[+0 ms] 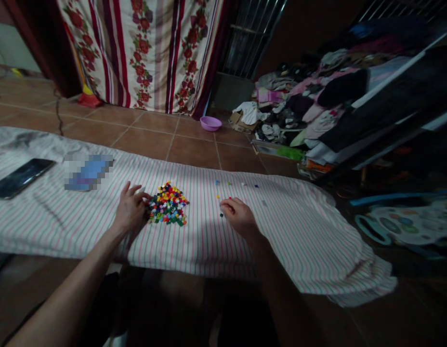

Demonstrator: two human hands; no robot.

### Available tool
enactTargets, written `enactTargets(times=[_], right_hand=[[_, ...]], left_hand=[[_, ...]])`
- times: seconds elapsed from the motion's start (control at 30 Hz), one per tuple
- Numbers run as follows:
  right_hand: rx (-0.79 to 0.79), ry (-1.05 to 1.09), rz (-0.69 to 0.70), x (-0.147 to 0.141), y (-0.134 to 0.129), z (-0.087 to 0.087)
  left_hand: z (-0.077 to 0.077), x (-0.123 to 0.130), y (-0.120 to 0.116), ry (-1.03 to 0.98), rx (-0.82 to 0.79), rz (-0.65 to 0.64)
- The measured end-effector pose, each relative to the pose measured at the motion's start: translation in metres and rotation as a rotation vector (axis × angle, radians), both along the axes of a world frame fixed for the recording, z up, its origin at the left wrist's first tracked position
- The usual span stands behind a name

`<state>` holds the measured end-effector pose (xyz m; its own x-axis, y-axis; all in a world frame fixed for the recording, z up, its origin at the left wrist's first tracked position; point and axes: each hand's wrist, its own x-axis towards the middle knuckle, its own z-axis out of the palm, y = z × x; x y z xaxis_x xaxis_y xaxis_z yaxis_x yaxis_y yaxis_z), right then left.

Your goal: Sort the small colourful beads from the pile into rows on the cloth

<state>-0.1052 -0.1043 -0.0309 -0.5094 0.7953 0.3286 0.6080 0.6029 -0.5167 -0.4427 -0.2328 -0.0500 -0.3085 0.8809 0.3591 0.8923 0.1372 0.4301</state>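
A heap of tiny coloured pieces (169,205), bead-like but too small to name surely, lies on a striped cloth (202,241). My left hand (131,207) rests at the heap's left edge, fingers apart and fingertips touching the outer pieces. To the right of the heap, my right hand (241,217) is low over the cloth with thumb and fingers pinched together; whatever is between them is hidden. Around it are single pieces: a yellow piece (217,196), a black piece (221,215), and, farther back, a light blue piece (216,182), a green piece (229,183) and a dark blue piece (256,186).
A dark phone (23,177) and a blurred-out blue item (89,173) lie on the cloth's left side. Beyond the cloth's far edge, a pink basin (211,124) stands on the tiled floor. A heap of clothes (299,101) fills the back right, near a floral curtain (140,58).
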Motion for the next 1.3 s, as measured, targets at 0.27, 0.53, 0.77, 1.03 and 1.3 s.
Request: enactTargets(times=[0.27,0.53,0.77,1.03,1.3], right_hand=[[0.023,0.019,0.272,-0.074,-0.019,-0.010],[-0.022,-0.077,0.348,-0.111,-0.033,-0.002],[-0.024,-0.195,0.377,-0.121,-0.037,0.002],[0.027,-0.210,0.275,-0.125,-0.034,-0.016],[-0.009,-0.045,0.250,-0.115,-0.029,-0.011]], left_hand=[[-0.005,0.000,-0.011,-0.054,0.005,-0.094],[-0.011,0.008,-0.025,-0.036,0.115,-0.300],[-0.011,0.022,-0.034,0.046,0.138,-0.401],[-0.020,0.029,-0.025,0.105,0.135,-0.321],[-0.024,0.027,-0.012,0.047,0.149,-0.258]])
